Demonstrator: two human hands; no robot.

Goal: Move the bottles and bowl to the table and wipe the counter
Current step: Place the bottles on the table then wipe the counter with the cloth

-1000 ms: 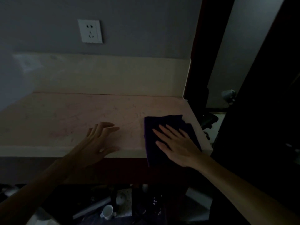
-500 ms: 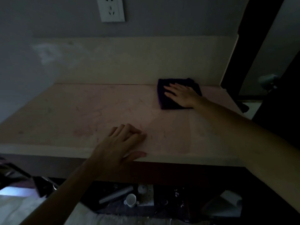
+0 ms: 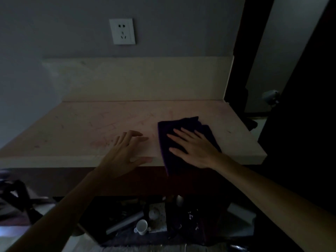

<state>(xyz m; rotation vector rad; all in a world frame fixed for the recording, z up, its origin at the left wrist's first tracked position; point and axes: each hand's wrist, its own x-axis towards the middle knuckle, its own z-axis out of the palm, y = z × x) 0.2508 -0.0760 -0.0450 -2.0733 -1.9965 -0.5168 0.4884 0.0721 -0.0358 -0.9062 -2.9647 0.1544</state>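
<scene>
A pale pink stone counter [image 3: 91, 128] fills the middle of the dim view. A dark purple cloth [image 3: 203, 128] lies on its right front part and hangs over the front edge. My right hand [image 3: 194, 148] presses flat on the cloth, fingers spread. My left hand [image 3: 127, 151] rests flat on the counter's front edge, just left of the cloth, holding nothing. No bottles or bowl show on the counter.
A white wall socket [image 3: 122, 31] sits above the cream backsplash [image 3: 138, 79]. Below the counter stand a white cup [image 3: 141, 227], a grey tube [image 3: 125, 221] and dark clutter. A dark door frame [image 3: 241, 51] borders the counter's right end.
My right hand has dragged the cloth from the back of the counter to the front edge. My left hand has stayed on the front edge.
</scene>
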